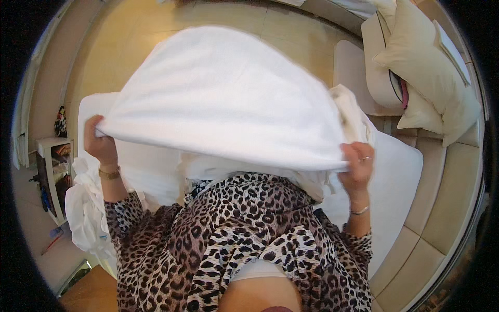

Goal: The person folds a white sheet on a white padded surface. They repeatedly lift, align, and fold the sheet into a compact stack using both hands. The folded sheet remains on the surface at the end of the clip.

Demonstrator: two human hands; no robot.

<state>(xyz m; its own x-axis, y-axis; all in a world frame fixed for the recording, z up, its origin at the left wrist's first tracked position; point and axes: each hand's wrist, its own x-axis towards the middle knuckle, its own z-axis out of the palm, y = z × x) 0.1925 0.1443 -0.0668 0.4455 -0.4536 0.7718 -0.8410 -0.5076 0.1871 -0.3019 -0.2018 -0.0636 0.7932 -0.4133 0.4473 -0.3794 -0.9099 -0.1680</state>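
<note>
A large white cloth (226, 93) is stretched out in front of me, billowing up and away over a white mattress (397, 171). My left hand (99, 142) grips its near left corner between thumb and fingers. At the near right corner, my right hand (356, 165) pinches the same cloth. The near edge hangs in a shallow sag between both hands, above my lap. A cream cloth (347, 107) lies bunched just beyond my right hand, partly covered by the white one. What lies under the raised cloth is largely hidden.
Cream pillows (421, 62) are piled at the right, beside a padded beige panel (425, 187). Crumpled white fabric (85, 210) lies at my left by a small open shelf (56, 175) with assorted items. Tan tiled floor (121, 43) stretches beyond the mattress.
</note>
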